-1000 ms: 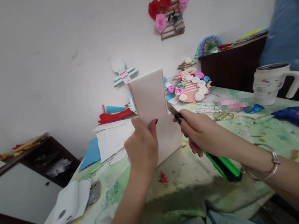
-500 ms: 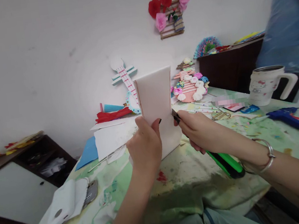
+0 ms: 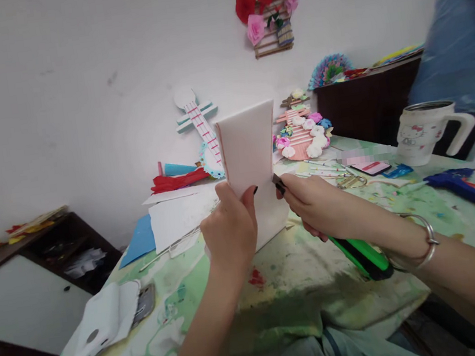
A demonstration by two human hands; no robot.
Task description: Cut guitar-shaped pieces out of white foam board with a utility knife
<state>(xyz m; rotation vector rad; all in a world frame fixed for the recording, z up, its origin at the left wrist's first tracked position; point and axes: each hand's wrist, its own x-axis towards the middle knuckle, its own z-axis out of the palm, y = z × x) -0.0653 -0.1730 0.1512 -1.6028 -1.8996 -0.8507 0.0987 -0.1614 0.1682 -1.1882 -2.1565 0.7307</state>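
Note:
A white foam board (image 3: pixel 247 147) stands upright on the table in front of me, its lower edge on the stained cloth. My left hand (image 3: pixel 230 225) grips its left side, thumb across the near face and the other fingers partly hidden behind it. In my right hand (image 3: pixel 311 203) is a green and black utility knife (image 3: pixel 362 258), its handle sticking out below the palm. The knife's dark tip shows at the board's right edge; whether the blade has entered the board I cannot tell.
White sheets (image 3: pixel 177 218) and a blue sheet (image 3: pixel 138 242) lie at left, near a white case (image 3: pixel 103 321) on a phone. At right are a mug (image 3: pixel 418 136), a blue glue gun (image 3: pixel 459 185) with cord, and a phone (image 3: pixel 369 166). Flower-covered crafts (image 3: pixel 305 140) lean against the wall.
Both hands, the board and the knife hold nearly the same pose. The view has shifted very slightly, and the knife's handle sits a touch further right.

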